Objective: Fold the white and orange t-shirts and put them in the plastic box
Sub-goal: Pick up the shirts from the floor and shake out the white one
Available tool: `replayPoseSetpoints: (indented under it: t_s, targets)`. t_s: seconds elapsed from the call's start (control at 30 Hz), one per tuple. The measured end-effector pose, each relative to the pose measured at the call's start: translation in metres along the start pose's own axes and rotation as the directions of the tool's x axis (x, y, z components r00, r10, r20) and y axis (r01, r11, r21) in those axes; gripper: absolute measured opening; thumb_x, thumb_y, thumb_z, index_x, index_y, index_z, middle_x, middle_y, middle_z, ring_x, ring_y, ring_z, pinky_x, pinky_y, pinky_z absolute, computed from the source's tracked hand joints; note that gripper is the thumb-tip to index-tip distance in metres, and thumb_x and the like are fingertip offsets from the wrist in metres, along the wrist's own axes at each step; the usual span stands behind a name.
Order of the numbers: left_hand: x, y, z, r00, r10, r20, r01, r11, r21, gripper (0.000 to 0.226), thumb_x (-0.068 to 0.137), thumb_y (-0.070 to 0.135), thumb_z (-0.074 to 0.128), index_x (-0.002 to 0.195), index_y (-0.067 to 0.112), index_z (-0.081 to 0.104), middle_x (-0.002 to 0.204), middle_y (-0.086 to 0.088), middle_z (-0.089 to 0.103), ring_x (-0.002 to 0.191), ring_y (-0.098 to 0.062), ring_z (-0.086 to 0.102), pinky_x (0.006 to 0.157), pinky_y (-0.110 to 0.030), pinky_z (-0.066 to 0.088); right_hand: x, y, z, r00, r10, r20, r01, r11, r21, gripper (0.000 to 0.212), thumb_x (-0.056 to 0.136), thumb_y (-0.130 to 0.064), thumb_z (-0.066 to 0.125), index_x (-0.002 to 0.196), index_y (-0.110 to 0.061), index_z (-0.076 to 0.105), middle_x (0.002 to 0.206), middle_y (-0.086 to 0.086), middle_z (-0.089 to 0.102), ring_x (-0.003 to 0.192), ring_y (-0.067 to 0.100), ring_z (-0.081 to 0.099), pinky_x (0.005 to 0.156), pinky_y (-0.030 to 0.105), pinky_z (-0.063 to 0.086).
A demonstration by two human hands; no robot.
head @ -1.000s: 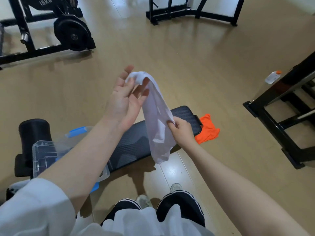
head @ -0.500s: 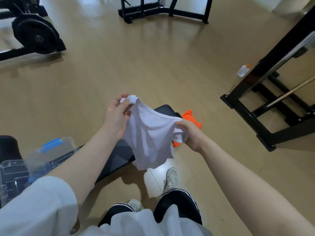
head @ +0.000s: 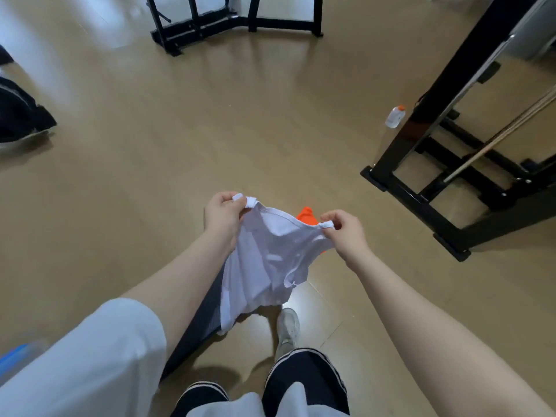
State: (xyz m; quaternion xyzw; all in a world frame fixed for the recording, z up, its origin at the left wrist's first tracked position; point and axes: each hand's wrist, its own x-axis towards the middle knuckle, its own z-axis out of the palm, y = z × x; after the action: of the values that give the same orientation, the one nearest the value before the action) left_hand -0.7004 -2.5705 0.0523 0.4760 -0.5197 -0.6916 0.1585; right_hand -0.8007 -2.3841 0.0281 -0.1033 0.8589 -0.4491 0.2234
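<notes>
The white t-shirt (head: 264, 260) hangs in the air in front of me, stretched between both hands at its upper edge. My left hand (head: 224, 216) pinches one top corner and my right hand (head: 343, 233) pinches the other. Behind the shirt only a small tip of the orange t-shirt (head: 307, 213) shows, the rest hidden by the white cloth. The plastic box (head: 15, 361) appears only as a blurred blue and clear corner at the lower left edge, mostly cut off and behind my left sleeve.
The black workout bench (head: 201, 323) runs under my left forearm. A black rack frame (head: 451, 188) stands on the right, with a small orange-capped bottle (head: 395, 116) beside it. Another black frame (head: 234, 22) stands at the back, and my shoe (head: 288, 326) is on the floor below.
My hands moved apart and lower, spreading the bunched white t-shirt out by its top edge. The view swung right, so the box has slid almost out of frame.
</notes>
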Motion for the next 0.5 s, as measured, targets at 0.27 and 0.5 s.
replayPoseSetpoints:
  t_s: [0.27,0.5]
  targets:
    - [0.085,0.054,0.149,0.989,0.026,0.145,-0.044,0.991,0.124,0.028,0.086,0.008,0.058,0.111,0.002,0.048,0.079,-0.006,0.059,0.067,-0.016,0.058,0.058,-0.022,0.048,0.113,-0.001,-0.086,0.943,0.174,-0.283,-0.13,0.977,0.17,0.016,0.081,-0.004,0.055,0.094,-0.013,0.06,0.073,-0.007,0.056,0.072,0.014,0.052,0.057,0.018,0.04]
    - [0.119,0.107,0.189,0.951,0.224,0.213,-0.253,0.959,0.124,0.012,0.086,0.006,0.055,0.082,0.017,0.052,0.074,0.0,0.056,0.062,-0.009,0.055,0.054,-0.013,0.046,0.144,-0.018,-0.127,0.953,0.024,-0.302,0.026,0.987,0.159,0.006,0.082,-0.006,0.059,0.078,-0.009,0.063,0.065,-0.006,0.054,0.059,0.004,0.044,0.045,0.005,0.032]
